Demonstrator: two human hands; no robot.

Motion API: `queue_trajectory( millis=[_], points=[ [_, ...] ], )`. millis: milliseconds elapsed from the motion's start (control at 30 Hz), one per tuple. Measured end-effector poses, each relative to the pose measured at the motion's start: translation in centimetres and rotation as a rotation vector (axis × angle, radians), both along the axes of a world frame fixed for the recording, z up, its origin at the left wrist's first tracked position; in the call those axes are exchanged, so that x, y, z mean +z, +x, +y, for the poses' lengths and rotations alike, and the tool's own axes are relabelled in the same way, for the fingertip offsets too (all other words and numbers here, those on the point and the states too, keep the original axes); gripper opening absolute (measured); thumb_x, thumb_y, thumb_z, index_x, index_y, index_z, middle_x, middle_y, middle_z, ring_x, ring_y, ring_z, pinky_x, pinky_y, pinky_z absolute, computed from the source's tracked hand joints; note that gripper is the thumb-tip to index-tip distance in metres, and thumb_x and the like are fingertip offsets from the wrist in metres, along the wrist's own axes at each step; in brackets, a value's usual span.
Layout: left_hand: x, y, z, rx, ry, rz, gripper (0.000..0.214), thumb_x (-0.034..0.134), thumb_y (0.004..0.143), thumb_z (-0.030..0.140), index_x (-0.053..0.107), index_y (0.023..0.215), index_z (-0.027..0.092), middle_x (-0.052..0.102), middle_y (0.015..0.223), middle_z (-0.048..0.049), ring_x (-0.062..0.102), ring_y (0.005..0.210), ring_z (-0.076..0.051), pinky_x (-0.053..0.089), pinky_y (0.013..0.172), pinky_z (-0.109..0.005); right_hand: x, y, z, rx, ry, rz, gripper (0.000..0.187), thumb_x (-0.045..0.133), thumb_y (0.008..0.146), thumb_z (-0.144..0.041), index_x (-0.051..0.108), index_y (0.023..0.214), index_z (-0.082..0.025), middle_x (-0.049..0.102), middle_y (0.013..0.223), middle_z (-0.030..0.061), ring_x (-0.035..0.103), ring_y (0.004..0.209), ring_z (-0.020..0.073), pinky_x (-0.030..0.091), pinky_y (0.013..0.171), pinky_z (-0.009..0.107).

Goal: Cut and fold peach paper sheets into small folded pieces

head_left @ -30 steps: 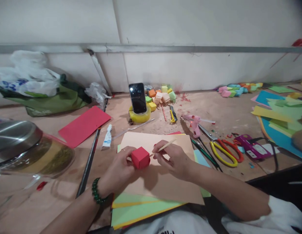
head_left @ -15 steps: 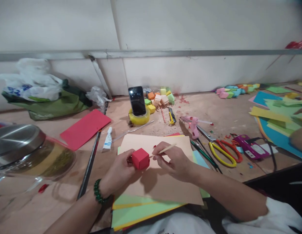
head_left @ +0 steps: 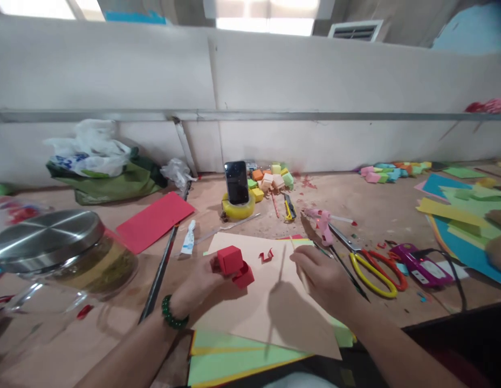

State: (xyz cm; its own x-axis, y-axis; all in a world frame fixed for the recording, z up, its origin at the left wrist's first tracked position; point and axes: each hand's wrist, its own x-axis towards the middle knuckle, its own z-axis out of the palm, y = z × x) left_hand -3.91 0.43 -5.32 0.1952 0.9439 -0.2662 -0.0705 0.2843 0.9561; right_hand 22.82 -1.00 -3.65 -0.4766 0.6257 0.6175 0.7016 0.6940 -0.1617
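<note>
Head camera gives me the wooden table (head_left: 379,199) first, littered with craft material, and on its near edge a peach sheet (head_left: 250,318) lying on top of green and yellow sheets. At the left stands a glass jar (head_left: 60,258) with a metal lid, and beyond it a red sheet (head_left: 155,221) lies flat. My view of the left hand (head_left: 197,280) is clear: it rests on the peach sheet with its fingers closed around a red paper cube (head_left: 230,258), held just above the sheet, and a second red folded piece (head_left: 244,276) touches the cube's lower side. The right hand (head_left: 323,275) sits well apart from the cube, over the sheet's right edge, fingers curled; a thin blurred streak runs near it, and I cannot tell whether it grips anything. Just to its right lie yellow-handled scissors (head_left: 371,272) and a pink glue gun (head_left: 323,222). Between the hands lies a small red scrap (head_left: 266,255).
</note>
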Motion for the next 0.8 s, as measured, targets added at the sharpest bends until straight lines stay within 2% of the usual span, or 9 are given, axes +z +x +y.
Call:
queue_trajectory(
  millis=[67, 133, 267, 367, 500, 600, 700, 767, 800],
  points=[
    [0.1, 0.0, 0.1, 0.054, -0.063, -0.089, 0.040, 0.092, 0.052, 0.026, 0.068, 0.080, 0.013, 0.073, 0.084, -0.0065, 0.065, 0.077, -0.017, 0.052, 0.073, -0.026, -1.3, 0.3, 0.2, -0.018, -0.102, -0.195, 0.031, 0.043, 0.079, 0.006, 0.062, 0.085, -0.019, 0.068, 0.084, 0.0068, 0.067, 0.075, 0.0179, 0.057, 0.064, 0.027],
    [0.3, 0.2, 0.1, 0.090, -0.127, -0.177, 0.040, 0.093, 0.053, 0.024, 0.068, 0.082, 0.012, 0.073, 0.084, -0.0060, 0.066, 0.075, -0.015, 0.053, 0.069, -0.023, -1.7, 0.2, 0.1, -0.051, -0.119, -0.216, 0.039, 0.043, 0.076, 0.007, 0.064, 0.098, -0.018, 0.070, 0.097, 0.0096, 0.069, 0.088, 0.0207, 0.059, 0.071, 0.031],
    [0.5, 1.0, -0.3, 0.178, -0.224, -0.303, 0.040, 0.092, 0.053, 0.017, 0.068, 0.085, 0.013, 0.073, 0.085, -0.0047, 0.067, 0.072, -0.014, 0.054, 0.064, -0.021, -1.0, -1.6, -0.8, 0.030, -0.140, 0.084, 0.043, 0.053, 0.088, -0.011, 0.048, 0.130, -0.020, 0.065, 0.112, 0.0128, 0.068, 0.097, 0.0218, 0.060, 0.081, 0.036],
    [0.7, 1.9, -0.8, 0.145, -0.241, -0.364, 0.040, 0.092, 0.054, 0.017, 0.067, 0.085, 0.013, 0.073, 0.084, -0.0046, 0.067, 0.072, -0.014, 0.055, 0.065, -0.022, -1.1, -3.7, -1.1, 0.144, -0.217, 0.238, 0.068, 0.069, 0.083, -0.030, 0.034, 0.140, -0.020, 0.060, 0.122, 0.0169, 0.067, 0.098, 0.0247, 0.061, 0.079, 0.038],
    [1.2, 3.0, -1.4, 0.029, -0.191, -0.325, 0.048, 0.093, 0.053, 0.029, 0.067, 0.090, 0.014, 0.072, 0.089, -0.0047, 0.066, 0.076, -0.014, 0.055, 0.070, -0.023, -2.0, -5.2, -0.5, 0.220, -0.115, 0.380, 0.049, 0.061, 0.085, -0.015, 0.042, 0.130, -0.023, 0.065, 0.110, 0.0117, 0.067, 0.097, 0.0228, 0.061, 0.080, 0.037],
    [1.9, 2.9, -1.1, -0.136, -0.063, -0.186, 0.050, 0.090, 0.058, 0.039, 0.067, 0.094, 0.014, 0.069, 0.090, -0.0050, 0.064, 0.077, -0.014, 0.052, 0.066, -0.023, -1.7, -4.7, -0.4, 0.235, -0.095, 0.426, 0.044, 0.060, 0.084, -0.011, 0.048, 0.125, -0.023, 0.067, 0.106, 0.0099, 0.067, 0.096, 0.0212, 0.060, 0.081, 0.035],
    [2.4, 2.0, 0.1, -0.276, 0.111, -0.073, 0.065, 0.090, 0.058, 0.039, 0.064, 0.114, 0.019, 0.066, 0.102, -0.0052, 0.061, 0.082, -0.015, 0.050, 0.064, -0.022, -1.0, -3.9, -0.5, 0.241, -0.180, 0.497, 0.038, 0.062, 0.084, -0.015, 0.052, 0.120, -0.022, 0.070, 0.105, 0.0080, 0.068, 0.094, 0.0191, 0.059, 0.082, 0.032],
    [2.5, 1.4, 1.1, -0.250, 0.160, -0.063, 0.084, 0.090, 0.056, 0.041, 0.055, 0.131, 0.025, 0.063, 0.108, -0.0049, 0.060, 0.088, -0.016, 0.050, 0.065, -0.021, -0.7, -3.7, -0.5, 0.218, -0.299, 0.562, 0.032, 0.064, 0.085, -0.019, 0.056, 0.116, -0.021, 0.071, 0.103, 0.0073, 0.069, 0.092, 0.0184, 0.059, 0.082, 0.031],
    [2.5, 1.1, 1.4, -0.231, 0.151, -0.065, 0.086, 0.086, 0.061, 0.048, 0.051, 0.137, 0.027, 0.063, 0.107, -0.0052, 0.060, 0.087, -0.016, 0.049, 0.062, -0.021, -0.7, -3.7, -0.4, 0.207, -0.370, 0.596, 0.030, 0.064, 0.085, -0.022, 0.058, 0.114, -0.021, 0.072, 0.103, 0.0073, 0.070, 0.091, 0.0183, 0.059, 0.081, 0.031]
  ],
)
